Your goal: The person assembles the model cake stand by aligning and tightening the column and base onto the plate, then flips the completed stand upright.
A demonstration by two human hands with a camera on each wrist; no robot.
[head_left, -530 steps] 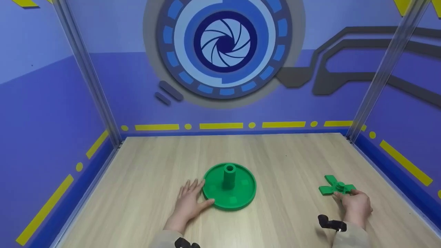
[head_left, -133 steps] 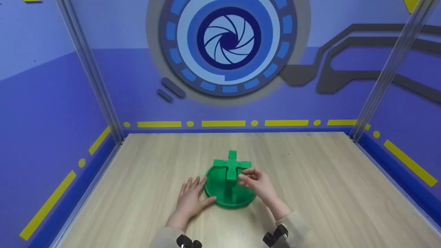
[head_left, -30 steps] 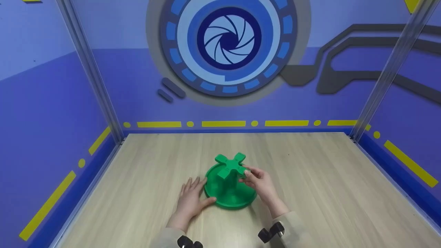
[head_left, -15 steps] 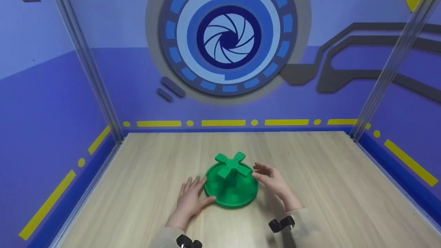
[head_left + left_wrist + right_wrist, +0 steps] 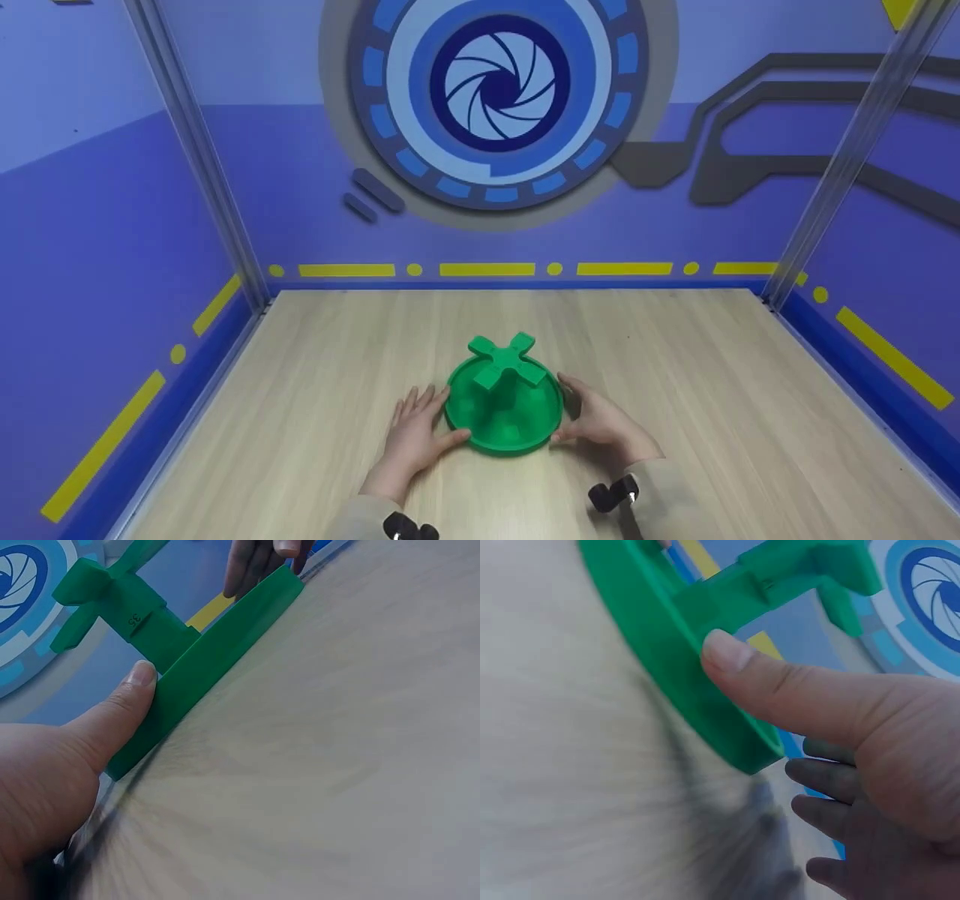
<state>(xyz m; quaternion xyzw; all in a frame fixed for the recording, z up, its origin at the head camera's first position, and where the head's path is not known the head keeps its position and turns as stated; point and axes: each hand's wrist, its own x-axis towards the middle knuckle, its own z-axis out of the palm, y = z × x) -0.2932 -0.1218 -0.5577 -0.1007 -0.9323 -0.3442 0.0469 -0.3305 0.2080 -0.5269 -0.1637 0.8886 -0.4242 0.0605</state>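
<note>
A round green dish (image 5: 525, 424) with a raised rim stands on the wooden table. From its middle rises a thick green post (image 5: 142, 626), topped by a flat four-armed green cross (image 5: 506, 360). On the dish's left side, my left hand (image 5: 412, 448) rests with spread, straight fingers, and its thumb touches the rim near the front. Opposite it, my right hand (image 5: 600, 420) reaches along the right side of the rim. In the right wrist view its thumb (image 5: 780, 686) overlaps the rim while the other fingers extend straight beside the dish.
The wooden tabletop (image 5: 360, 337) spreads around the dish. Blue printed panels enclose it at the back (image 5: 675, 240) and both sides, with metal corner posts (image 5: 202, 165). A black wrist mount (image 5: 613, 493) sits on each sleeve.
My right hand carried the green cross from the table's right onto the post and turned it there. It then let go and came down to the dish's right rim. My left hand stayed put.
</note>
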